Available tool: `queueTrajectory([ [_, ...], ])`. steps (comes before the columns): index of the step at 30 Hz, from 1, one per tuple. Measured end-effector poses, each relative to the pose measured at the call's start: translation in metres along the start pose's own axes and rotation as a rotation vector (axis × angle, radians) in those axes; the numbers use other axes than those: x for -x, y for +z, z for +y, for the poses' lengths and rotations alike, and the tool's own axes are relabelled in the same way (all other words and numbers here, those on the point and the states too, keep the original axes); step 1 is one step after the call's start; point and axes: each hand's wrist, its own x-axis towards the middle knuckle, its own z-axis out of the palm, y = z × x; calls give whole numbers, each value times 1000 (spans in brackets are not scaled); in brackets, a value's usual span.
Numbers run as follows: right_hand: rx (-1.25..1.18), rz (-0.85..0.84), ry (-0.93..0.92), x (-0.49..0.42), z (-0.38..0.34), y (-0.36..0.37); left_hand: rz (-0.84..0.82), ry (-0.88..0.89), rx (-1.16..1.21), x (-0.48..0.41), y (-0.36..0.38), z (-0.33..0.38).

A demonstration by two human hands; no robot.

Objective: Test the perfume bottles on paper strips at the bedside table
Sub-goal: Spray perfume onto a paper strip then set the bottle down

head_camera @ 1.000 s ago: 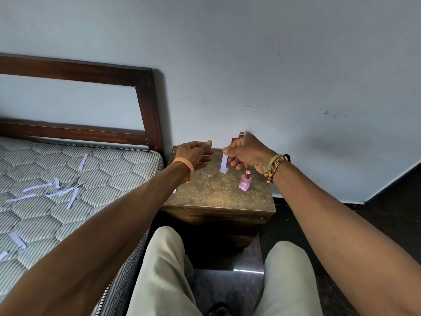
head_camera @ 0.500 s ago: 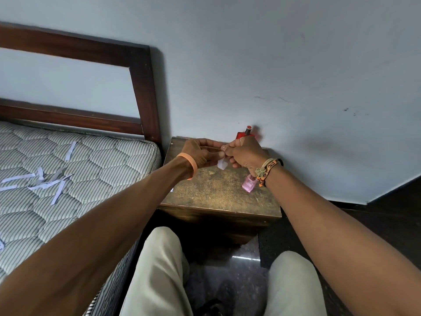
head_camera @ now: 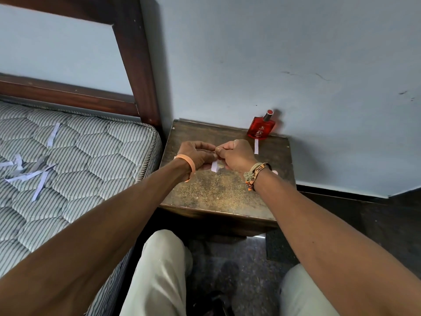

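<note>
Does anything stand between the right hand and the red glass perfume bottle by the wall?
Nothing upright does. Only a white paper strip lies flat on the brown wooden bedside table in front of the red glass perfume bottle, beside the right hand, which pinches another strip; the hand could likely pass over the flat one.

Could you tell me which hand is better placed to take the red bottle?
Probably the right hand: the red bottle stands just beyond it; the left hand, also pinching the strip, is farther.
</note>
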Motion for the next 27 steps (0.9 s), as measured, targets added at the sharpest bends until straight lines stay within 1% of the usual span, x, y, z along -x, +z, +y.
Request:
queueTrajectory([
  [3,11,0,18,-24,7,12,6,-39,-6,-22,-4,-7],
  [7,48,17,29,-58,18,25,-54,-138,27,-50,-10,-13],
  [11,73,51,27,-94,26,35,-79,-186,-5,-81,-12,-16],
  [17,118,37,23,-145,29,47,-65,-200,-29,-122,-15,-10],
  [24,288,109,-84,-177,25,48,-2,-145,-97,-157,-11,-7],
  [27,317,122,-131,-186,25,49,40,-136,-116,-168,-10,-10],
])
